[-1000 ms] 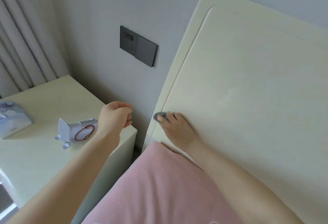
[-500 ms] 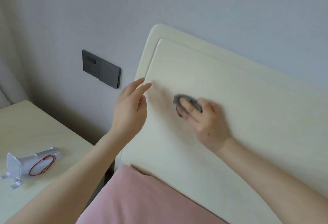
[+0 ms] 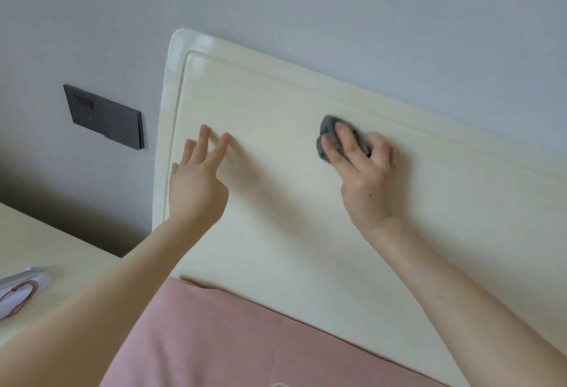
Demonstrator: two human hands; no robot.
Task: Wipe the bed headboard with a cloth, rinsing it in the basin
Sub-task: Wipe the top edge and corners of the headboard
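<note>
The cream headboard (image 3: pixel 276 104) fills the middle and right of the head view, leaning against a grey wall. My right hand (image 3: pixel 365 178) presses a small bunched grey cloth (image 3: pixel 326 136) flat against the headboard's upper panel, just below the raised border. Only the cloth's upper and left parts show past my fingers. My left hand (image 3: pixel 196 181) is raised near the headboard's left side, fingers spread and holding nothing, its fingertips close to the panel. No basin is in view.
A pink pillow (image 3: pixel 245 340) lies against the headboard's base. A dark grey switch panel (image 3: pixel 104 116) sits on the wall to the left. The cream nightstand (image 3: pixel 55 245) at lower left carries a white holder with a red string loop (image 3: pixel 18 294).
My right hand has slid the cloth up and to the right, from the headboard's lower left corner to its upper panel. My left hand rose from over the nightstand and opened. The view tilted upward.
</note>
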